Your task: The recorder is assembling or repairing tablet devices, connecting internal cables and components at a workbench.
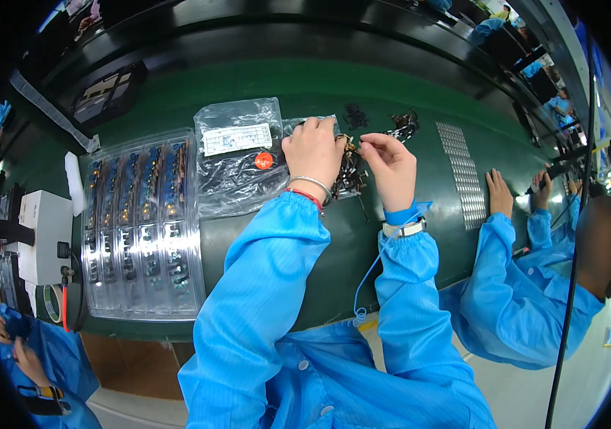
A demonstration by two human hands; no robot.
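My left hand [313, 154] is back up over a clear plastic bag [325, 123], its fingers curled and their tips hidden. My right hand [393, 170] is closed in a pinch, thumb against forefinger. Whatever it pinches is too small to make out. Between and below the two hands lies a tangled heap of thin dark strip-like parts [349, 175], with some brownish bits near the left thumb. A larger clear bag [230, 182] of dark contents, with a white label and a round orange sticker, is left of my left hand. A blue wrist strap [404, 214] with a coiled cord circles my right wrist.
A clear compartment tray [144, 229] of small circuit parts lies at left, beside a white box [44, 236]. Two small dark piles [355, 116] [403, 125] lie beyond my hands. Rightward are a sheet of silvery pieces [461, 175] and a co-worker's hand [499, 194].
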